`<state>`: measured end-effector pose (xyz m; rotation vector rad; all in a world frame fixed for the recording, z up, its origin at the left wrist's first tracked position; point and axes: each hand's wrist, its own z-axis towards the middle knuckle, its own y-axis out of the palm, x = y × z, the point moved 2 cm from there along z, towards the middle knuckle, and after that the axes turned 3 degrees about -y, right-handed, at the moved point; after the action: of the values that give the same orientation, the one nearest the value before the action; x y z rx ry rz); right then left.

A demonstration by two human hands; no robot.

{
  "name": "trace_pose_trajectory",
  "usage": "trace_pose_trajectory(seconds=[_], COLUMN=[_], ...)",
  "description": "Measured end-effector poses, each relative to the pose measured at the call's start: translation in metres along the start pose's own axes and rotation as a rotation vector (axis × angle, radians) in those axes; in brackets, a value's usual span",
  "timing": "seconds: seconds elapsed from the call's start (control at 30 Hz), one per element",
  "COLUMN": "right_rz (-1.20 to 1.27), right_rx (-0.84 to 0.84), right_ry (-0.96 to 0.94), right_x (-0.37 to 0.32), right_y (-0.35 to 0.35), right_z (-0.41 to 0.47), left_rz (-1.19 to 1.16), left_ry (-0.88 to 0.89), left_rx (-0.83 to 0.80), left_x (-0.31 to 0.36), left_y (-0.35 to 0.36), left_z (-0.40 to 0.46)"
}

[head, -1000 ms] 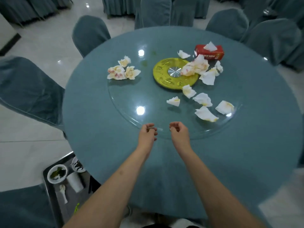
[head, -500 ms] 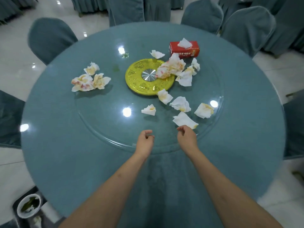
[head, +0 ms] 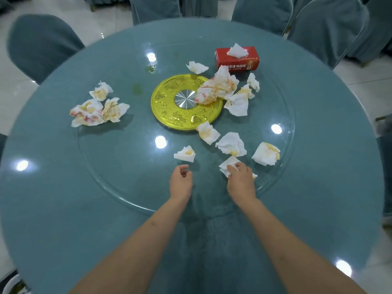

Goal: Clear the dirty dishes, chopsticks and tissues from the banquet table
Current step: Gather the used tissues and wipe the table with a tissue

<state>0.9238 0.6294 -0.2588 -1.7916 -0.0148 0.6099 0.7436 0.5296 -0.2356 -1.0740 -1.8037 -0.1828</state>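
Several crumpled, stained tissues lie on the glass turntable (head: 118, 179) of a round table with a teal cloth (head: 63, 219). My right hand (head: 240, 180) lies on the nearest tissue (head: 228, 165), its fingers curling onto it. My left hand (head: 180, 182) hovers over the glass with loosely curled fingers, holding nothing, just below a small tissue (head: 185, 154). More tissues sit at the right (head: 266, 153), in the middle (head: 231, 144), in a cluster at the left (head: 96, 110) and piled on the gold hub (head: 169, 107).
A red tissue box (head: 237, 59) stands at the far side of the turntable. Teal-covered chairs (head: 40, 43) ring the table. A white dish (head: 12, 283) peeks in at the bottom left corner, beside the table's edge.
My right hand has reached forward and to the right onto the nearest tissue. My left hand moved forward a little. The view has shifted closer over the table.
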Motion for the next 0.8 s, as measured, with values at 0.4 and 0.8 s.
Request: trace_pose_trajectory(seconds=[0.4,0.8], right_rz=[0.093,0.37], right_rx=[0.103,0.01], right_ry=[-0.095,-0.094], right_x=[-0.011,-0.061], right_y=[0.029,0.044], right_z=[-0.01,-0.018], left_rz=[0.244,0.473], left_ry=[0.192,0.236], left_rx=[0.141,0.218], left_x=[0.017,0.007], left_y=[-0.007,-0.048], left_z=[0.064,0.082])
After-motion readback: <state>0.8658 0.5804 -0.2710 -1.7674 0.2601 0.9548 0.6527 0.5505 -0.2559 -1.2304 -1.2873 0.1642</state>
